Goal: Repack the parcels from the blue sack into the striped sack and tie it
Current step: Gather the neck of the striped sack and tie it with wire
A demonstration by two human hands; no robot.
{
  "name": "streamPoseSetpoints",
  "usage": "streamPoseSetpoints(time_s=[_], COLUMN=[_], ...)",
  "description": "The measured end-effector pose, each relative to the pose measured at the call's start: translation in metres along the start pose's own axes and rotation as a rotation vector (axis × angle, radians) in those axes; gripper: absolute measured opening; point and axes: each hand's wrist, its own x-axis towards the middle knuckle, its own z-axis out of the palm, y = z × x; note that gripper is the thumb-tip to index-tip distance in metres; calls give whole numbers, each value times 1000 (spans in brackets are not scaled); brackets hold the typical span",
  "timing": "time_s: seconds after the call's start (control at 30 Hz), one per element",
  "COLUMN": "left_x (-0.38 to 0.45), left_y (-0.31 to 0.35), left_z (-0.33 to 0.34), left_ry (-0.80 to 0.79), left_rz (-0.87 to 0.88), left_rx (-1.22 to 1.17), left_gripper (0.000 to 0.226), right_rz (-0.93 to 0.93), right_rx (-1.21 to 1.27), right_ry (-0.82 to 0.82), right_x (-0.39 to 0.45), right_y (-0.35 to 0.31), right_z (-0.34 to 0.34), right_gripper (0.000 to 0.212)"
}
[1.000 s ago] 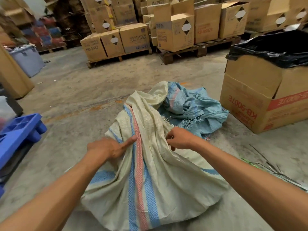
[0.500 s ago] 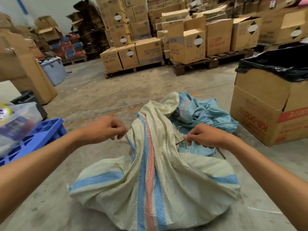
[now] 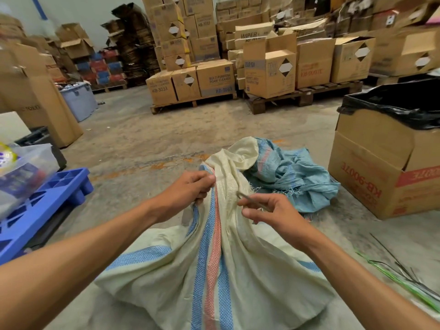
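- Dusty concrete floor point(image 3: 142, 139).
- Lying on it: striped sack point(image 3: 214, 282), crumpled blue sack point(image 3: 297, 182) just behind.
- Blue pallet point(image 3: 47, 203) left, liner-topped carton point(image 3: 381, 167) right, green straps point(image 3: 392, 279).

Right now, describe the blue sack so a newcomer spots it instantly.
Start at the big cardboard box lined with black plastic on the right of the concrete floor. Just left of it, behind the neck of the bulging striped sack that both hands work on, lies the blue sack. It is crumpled, slack and pale blue all over, while its neighbour is cream with blue and red stripes.
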Motion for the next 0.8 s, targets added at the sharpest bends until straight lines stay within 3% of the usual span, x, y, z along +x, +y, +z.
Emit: streamPoseSetpoints(time_s=[0.07, 0.2, 0.3, 0.5, 0.8], left_x=[4, 6, 3, 6, 6], left_y=[-6, -15, -13, -4, 26], left_z=[1, 2, 6, 2, -15], left_ry=[6, 68, 136, 286, 275], left_rz=[-19, -6, 23, 62, 140], left_rx=[8, -4, -121, -102, -56], left_gripper=[22, 31, 20, 11, 6], right_rz=[-14, -107, -108, -125, -198], right_rx=[-2, 7, 13, -112, -256], right_ry=[19, 128, 163, 205, 198], right_x=[1, 2, 6, 21, 37], right_y=[2, 6, 7, 9, -4], right_z=[4, 11, 17, 32, 43], right_gripper=[19, 16, 27, 9, 6])
